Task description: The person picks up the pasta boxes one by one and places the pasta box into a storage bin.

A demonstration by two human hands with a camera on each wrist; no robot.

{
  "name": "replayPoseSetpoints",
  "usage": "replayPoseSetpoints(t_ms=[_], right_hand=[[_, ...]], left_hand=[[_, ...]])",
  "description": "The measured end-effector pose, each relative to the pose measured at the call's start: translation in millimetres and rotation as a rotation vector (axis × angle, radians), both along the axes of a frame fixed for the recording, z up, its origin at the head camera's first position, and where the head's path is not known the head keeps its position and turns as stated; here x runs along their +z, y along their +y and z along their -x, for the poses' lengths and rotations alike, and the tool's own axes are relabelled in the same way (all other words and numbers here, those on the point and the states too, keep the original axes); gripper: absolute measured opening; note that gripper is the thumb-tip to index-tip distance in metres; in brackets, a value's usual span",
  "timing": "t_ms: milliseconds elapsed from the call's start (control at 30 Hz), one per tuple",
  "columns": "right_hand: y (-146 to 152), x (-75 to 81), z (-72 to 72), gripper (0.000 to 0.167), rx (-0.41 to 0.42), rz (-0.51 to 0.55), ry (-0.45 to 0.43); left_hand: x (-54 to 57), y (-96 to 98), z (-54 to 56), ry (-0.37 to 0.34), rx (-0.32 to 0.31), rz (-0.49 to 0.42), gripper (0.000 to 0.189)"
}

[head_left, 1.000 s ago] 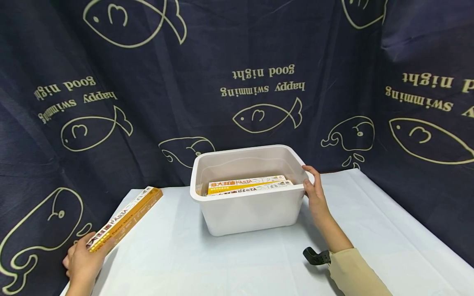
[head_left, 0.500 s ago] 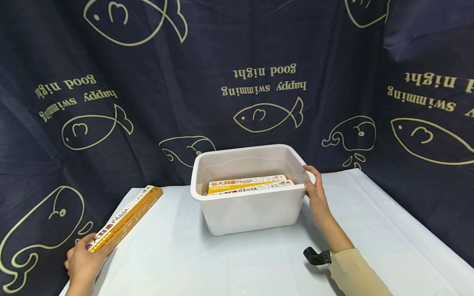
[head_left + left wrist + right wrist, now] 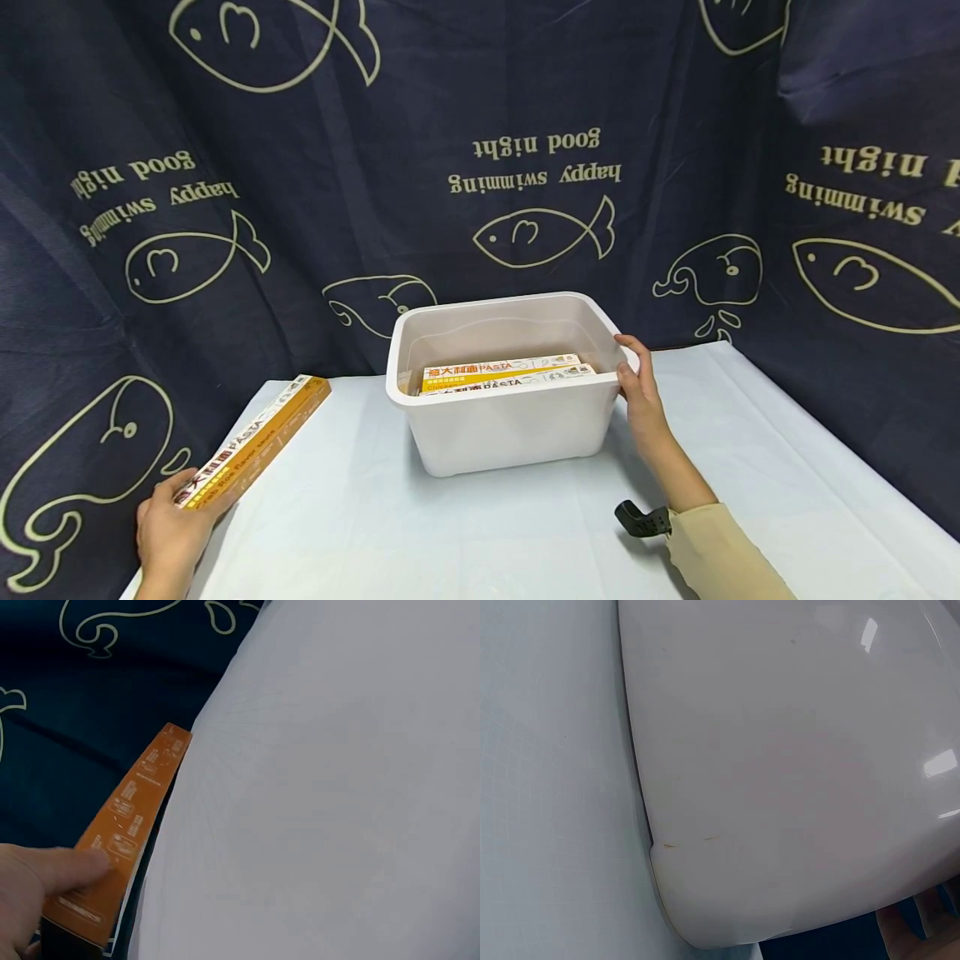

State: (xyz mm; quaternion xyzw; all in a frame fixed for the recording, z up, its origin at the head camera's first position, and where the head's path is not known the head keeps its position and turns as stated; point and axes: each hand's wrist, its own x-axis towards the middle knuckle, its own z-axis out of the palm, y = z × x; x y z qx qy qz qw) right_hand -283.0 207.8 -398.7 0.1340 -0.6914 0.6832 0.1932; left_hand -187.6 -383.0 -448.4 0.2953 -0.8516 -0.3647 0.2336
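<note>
At the table's left edge my left hand (image 3: 174,527) grips the near end of a long orange and white pasta box (image 3: 258,442) marked crab roe flavor sauce. In the left wrist view the thumb (image 3: 79,868) lies across the box's orange side. My right hand (image 3: 640,392) holds the right rim of a white plastic bin (image 3: 517,429), fingers over the edge and thumb on the near side. Inside the bin, pasta boxes (image 3: 501,367) stand side by side, their lower parts hidden by the front wall. The right wrist view is mostly filled by the bin's side (image 3: 780,765).
A white cloth (image 3: 450,542) covers the table. Dark blue curtains (image 3: 390,183) with fish drawings hang behind it and along both sides. A black strap (image 3: 641,520) sticks out from my right wrist by the beige sleeve (image 3: 720,554).
Both hands keep their holds and the bin stays in place. The left hand and its pasta box have shifted only very slightly.
</note>
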Motion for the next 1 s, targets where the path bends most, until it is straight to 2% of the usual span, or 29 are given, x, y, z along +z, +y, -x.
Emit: replayPoseSetpoints(t_ms=[267, 467, 700, 800, 1000], right_hand=[[-0.1, 0.2, -0.5, 0.052, -0.003, -0.003, -0.004], [-0.5, 0.7, -1.0, 0.052, -0.013, -0.005, -0.002], [0.1, 0.1, -1.0, 0.053, -0.013, -0.011, -0.009], [-0.3, 0.0, -0.7, 0.052, -0.015, -0.011, -0.008], [-1.1, 1.2, -1.1, 0.052, -0.011, -0.002, -0.004]], left_hand=[[2.0, 3.3, 0.7, 0.127, 0.029, -0.069, 0.089], [3.7, 5.6, 3.1, 0.168, 0.076, -0.128, 0.085], [3.4, 6.3, 2.0, 0.262, 0.076, -0.286, 0.075], [3.7, 6.0, 0.8, 0.295, 0.072, -0.312, 0.073], [2.9, 4.5, 1.1, 0.406, 0.074, -0.435, 0.069]])
